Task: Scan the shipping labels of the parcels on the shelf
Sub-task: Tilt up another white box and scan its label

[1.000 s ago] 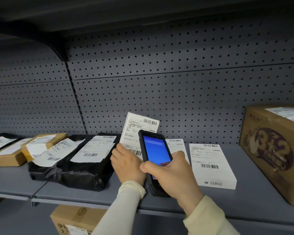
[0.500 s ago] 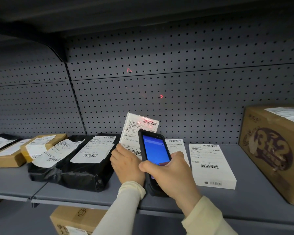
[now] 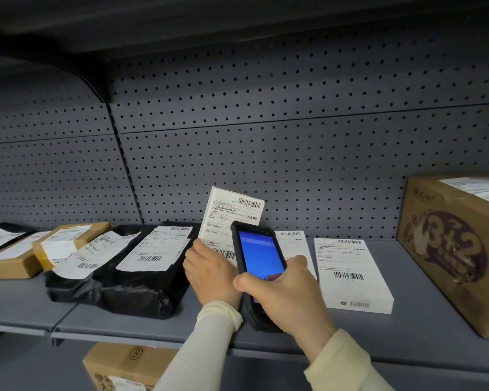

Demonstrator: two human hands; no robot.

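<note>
Two grips: left hand around tilted white parcel, right hand around scanner.

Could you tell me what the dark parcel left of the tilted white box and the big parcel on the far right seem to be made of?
The dark parcel looks like glossy black plastic film: it wrinkles and catches highlights. The big parcel looks like matte brown cardboard, with a purple print on its side.

A grey pegboard wall rises behind the grip, a dark upper shelf overhead, in dim light.
</note>
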